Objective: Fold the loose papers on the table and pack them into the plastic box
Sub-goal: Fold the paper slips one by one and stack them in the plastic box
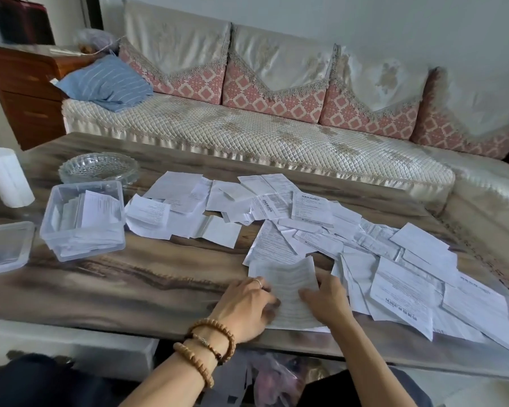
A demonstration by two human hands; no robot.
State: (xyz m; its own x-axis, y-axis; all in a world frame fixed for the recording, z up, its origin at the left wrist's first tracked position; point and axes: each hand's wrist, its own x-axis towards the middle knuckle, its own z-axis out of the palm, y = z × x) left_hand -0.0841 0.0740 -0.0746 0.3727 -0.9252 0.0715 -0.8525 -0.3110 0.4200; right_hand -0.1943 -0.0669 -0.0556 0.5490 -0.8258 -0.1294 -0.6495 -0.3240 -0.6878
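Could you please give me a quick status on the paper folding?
Left hand and right hand on one paper. Plastic box partly filled. Loose papers remain.

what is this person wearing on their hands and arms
The left hand has a thin silver-coloured ring on one finger, and its wrist carries wooden bead bracelets in tan, wrapped in several loops, with a few darker beads. The right hand shows no jewellery. Both forearms are bare, with no sleeves in view.

Cream quilted sofa (247,133), wooden drawers (21,92), perhaps white walls.
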